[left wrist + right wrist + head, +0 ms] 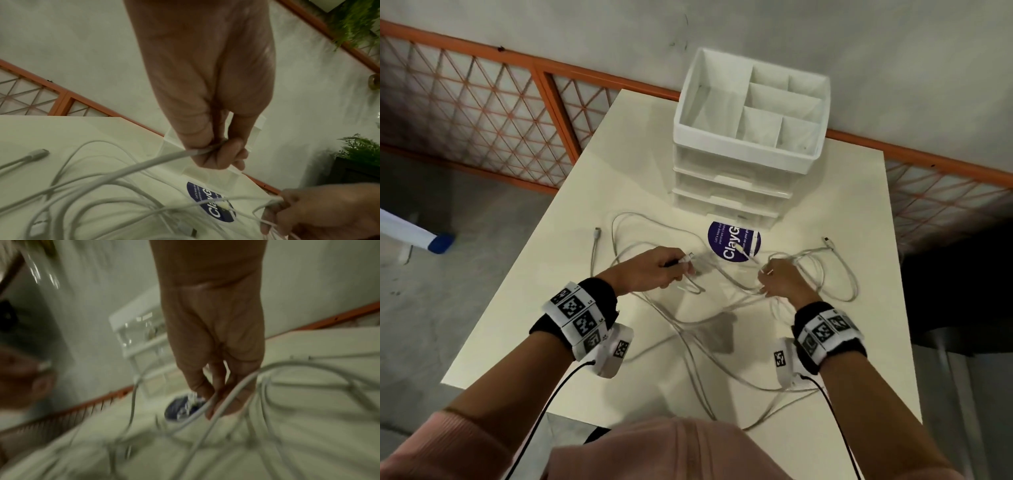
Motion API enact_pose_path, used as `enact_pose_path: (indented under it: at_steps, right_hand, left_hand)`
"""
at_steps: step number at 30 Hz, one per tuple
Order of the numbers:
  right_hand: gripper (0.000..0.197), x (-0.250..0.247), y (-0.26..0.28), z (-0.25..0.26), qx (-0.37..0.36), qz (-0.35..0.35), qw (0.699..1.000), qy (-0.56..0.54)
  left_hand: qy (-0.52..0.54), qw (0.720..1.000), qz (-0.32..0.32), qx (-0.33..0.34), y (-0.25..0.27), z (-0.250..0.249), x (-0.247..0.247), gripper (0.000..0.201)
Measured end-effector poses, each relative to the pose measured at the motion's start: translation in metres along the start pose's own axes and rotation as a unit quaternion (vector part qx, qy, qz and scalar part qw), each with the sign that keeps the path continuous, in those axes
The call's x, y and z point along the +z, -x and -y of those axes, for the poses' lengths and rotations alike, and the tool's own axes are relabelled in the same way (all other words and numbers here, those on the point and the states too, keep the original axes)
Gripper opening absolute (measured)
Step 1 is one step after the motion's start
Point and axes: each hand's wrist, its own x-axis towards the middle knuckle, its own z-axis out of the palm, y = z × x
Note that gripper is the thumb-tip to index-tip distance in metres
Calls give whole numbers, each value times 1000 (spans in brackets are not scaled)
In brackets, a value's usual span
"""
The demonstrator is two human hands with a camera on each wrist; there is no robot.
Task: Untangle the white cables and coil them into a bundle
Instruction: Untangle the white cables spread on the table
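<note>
Left hand (654, 267) pinching plug end of white cables (688, 329), fingers curled round it; right hand (784, 279) gripping several strands; rest of tangle sprawled loose over table (524, 308), between hands and drawer unit (739, 164); round blue sticker (732, 245) beneath strands.

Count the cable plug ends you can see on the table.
4: one plug lying far left, one at the left hand, one on the purple sticker, one far right. More may be hidden.
</note>
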Motion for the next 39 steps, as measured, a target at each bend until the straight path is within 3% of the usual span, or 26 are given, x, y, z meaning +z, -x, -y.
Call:
enact_pose_path:
  at_steps: [2,4,10,18,23,26,30,34,39]
  right_hand:
    - [23,-26,16,2,15,20,999,-32]
    - [16,-51,34,8,24,36,999,-23]
    - [22,-95,88,26,40,18,998,45]
    - [19,-90,147,49,23,86,996,-21]
    - [18,-69,157,60,32,105,993,-48]
    - [16,-59,161,59,27,125,991,-45]
    - [19,-63,170,51,26,95,995,-27]
    - [18,-71,177,48,-63,49,995,-55]
    - [24,-53,173,55,-162,76,982,-56]
  left_hand:
    - [22,999,-20,18,0,-6,3,24]
    - [55,998,-26,28,0,-14,6,22]
    - [134,989,14,55,7,-40,27,21]
    - [232,968,-21,94,15,-60,52,19]
    - [150,984,31,90,19,-60,70,18]
    - [146,987,17,58,16,-58,80,17]
    - [127,991,-17,34,15,-53,76,29]
    - [172,981,-73,47,22,-54,74,19]
    - [337,931,-87,106,29,-64,68,28]
